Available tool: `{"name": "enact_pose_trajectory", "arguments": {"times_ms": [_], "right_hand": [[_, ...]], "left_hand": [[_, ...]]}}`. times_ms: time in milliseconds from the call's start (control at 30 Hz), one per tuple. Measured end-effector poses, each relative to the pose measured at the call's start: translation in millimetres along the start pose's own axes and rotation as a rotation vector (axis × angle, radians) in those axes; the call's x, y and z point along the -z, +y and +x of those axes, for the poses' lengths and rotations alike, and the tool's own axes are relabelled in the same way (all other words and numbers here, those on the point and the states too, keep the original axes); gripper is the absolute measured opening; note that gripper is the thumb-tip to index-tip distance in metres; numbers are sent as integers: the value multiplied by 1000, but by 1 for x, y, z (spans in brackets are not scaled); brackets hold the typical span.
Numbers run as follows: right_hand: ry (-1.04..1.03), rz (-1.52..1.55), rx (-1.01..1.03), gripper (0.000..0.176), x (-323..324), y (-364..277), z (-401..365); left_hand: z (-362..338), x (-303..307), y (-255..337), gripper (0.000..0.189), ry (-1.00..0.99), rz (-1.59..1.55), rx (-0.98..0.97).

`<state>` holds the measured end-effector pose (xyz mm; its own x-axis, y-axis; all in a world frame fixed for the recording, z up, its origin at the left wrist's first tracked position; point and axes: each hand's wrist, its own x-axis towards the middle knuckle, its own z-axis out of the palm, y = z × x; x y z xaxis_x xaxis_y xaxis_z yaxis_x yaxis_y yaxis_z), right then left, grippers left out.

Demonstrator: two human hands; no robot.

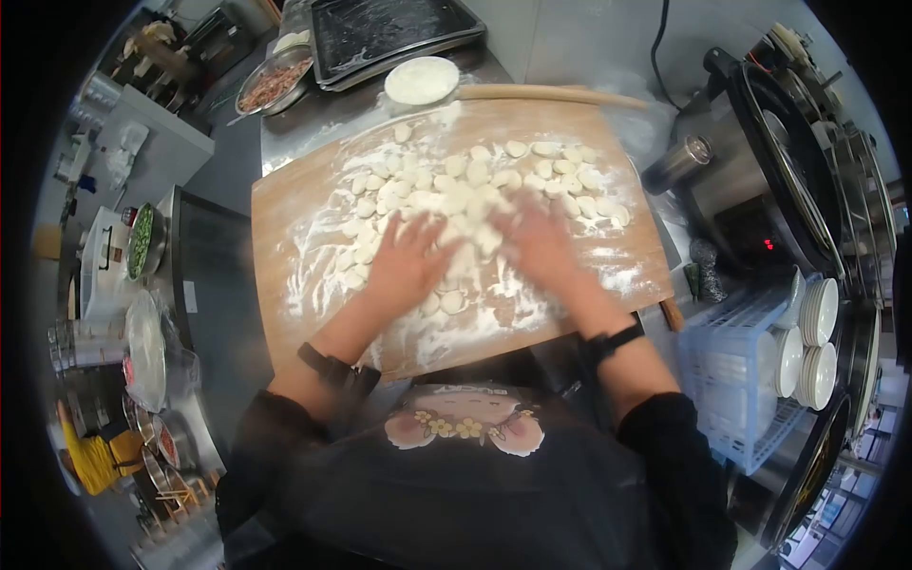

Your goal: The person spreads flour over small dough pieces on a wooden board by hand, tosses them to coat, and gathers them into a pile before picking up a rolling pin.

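Many small round pieces of dough [389, 195] lie scattered over a floured wooden board [294, 237]. My left hand [407, 263] is low over the pieces at the board's middle, palm down with its fingers spread. To its right, my right hand [541, 245] is also palm down among the dough, fingers apart and smeared by motion. Neither hand appears to grip anything. Between the two hands some pieces are blurred, and others are hidden under the fingers. White flour streaks the wood around them.
Behind the board are a bowl of flour [422, 81], a rolling pin [551, 93], a black tray [389, 38] and a bowl of meat filling [275, 84]. On the right stand a large steel cooker [750, 190] and a blue crate [727, 380] beside stacked white bowls [817, 375].
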<state>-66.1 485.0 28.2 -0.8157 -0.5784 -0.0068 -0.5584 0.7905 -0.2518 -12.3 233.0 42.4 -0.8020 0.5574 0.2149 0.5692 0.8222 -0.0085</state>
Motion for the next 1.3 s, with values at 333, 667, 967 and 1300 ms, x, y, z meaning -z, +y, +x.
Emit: {"name": "enact_pose_trajectory", "arguments": {"times_ms": [333, 667, 967, 1300], "right_hand": [[96, 19, 154, 57, -45, -40, -45], [523, 150, -135, 40, -19, 23, -24], [141, 45, -275, 31, -18, 36, 18], [-9, 314, -236, 23, 4, 45, 18]], "left_hand": [[-52, -1, 30, 58, -12, -306, 97], [-44, -9, 54, 34, 225, -476, 8], [32, -1, 71, 38, 245, -430, 68], [79, -39, 95, 29, 182, -345, 298]]}}
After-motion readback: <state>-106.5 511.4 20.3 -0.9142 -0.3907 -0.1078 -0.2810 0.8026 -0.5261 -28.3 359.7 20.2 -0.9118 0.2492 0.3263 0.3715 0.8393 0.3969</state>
